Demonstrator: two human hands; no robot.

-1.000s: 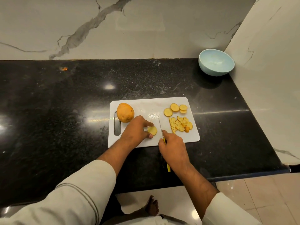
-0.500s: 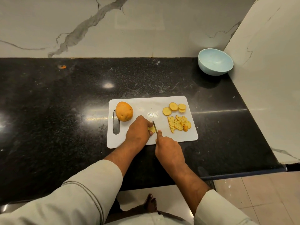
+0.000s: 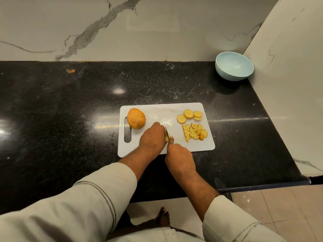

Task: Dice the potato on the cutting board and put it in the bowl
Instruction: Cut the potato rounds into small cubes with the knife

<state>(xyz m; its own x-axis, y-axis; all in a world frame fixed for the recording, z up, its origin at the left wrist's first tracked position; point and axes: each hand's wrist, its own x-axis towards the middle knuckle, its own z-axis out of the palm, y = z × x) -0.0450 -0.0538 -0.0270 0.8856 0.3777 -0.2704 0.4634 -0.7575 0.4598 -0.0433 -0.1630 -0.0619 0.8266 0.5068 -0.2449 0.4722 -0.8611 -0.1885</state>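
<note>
Since a second ago the right hand (image 3: 180, 154) has shifted leftward toward the left hand (image 3: 153, 138), and the knife (image 3: 167, 134), then lying clear of the slice, now stands against it. The slice (image 3: 167, 138) was in plain sight then; now only a yellow sliver shows between the two hands. The left hand's fingers (image 3: 160, 127) curl down over that slice and pin it to the cutting board (image 3: 157, 112). The right hand's fingers are clenched round the knife handle, which the hand hides, with the index finger stretched forward along the blade's back. Only a short stretch of blade is visible.

On the board, the uncut potato (image 3: 136, 118) sits at ten o'clock, beside the handle slot (image 3: 127, 130). Three round slices (image 3: 189, 116) lie at two o'clock, and a heap of diced pieces (image 3: 194, 132) just below them at three o'clock. The pale blue bowl (image 3: 234, 68) stands well apart on the dark table (image 3: 70, 105), at one o'clock from the board, in the corner against the marble wall (image 3: 157, 28).
</note>
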